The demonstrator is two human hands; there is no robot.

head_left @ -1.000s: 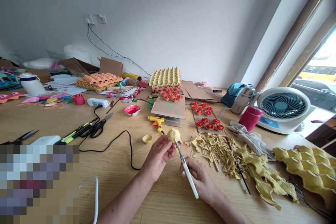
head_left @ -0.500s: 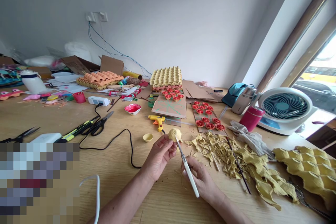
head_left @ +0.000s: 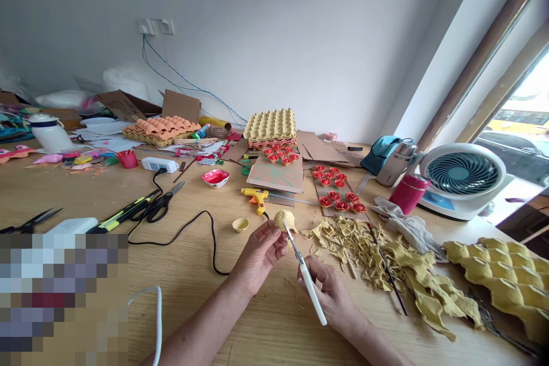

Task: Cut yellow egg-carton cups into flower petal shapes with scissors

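Near the middle of the table, my left hand (head_left: pixel 262 251) pinches a yellow egg-carton cup (head_left: pixel 283 219) by its lower edge. My right hand (head_left: pixel 328 291) is closed round white-handled scissors (head_left: pixel 311 289), their blades pointing up and left with the tips against the cup's edge. A second small yellow cup (head_left: pixel 241 225) stands on the table left of my left hand. Just behind the held cup lies a yellow glue gun (head_left: pixel 256 197). Torn yellow carton scraps (head_left: pixel 364 249) are heaped to the right of my hands.
Red paper flowers (head_left: pixel 342 205) sit on cardboard at centre right. Behind stand stacked egg trays (head_left: pixel 270 126) and a red paint bowl (head_left: pixel 215 178). Black scissors (head_left: pixel 160 203) and a cable lie left. A fan (head_left: pixel 463 177), a pink can (head_left: pixel 409 193) and a cut egg tray (head_left: pixel 500 274) are right.
The view has shifted very slightly. Both hands keep their holds, and the scissors have moved only a little against the cup.
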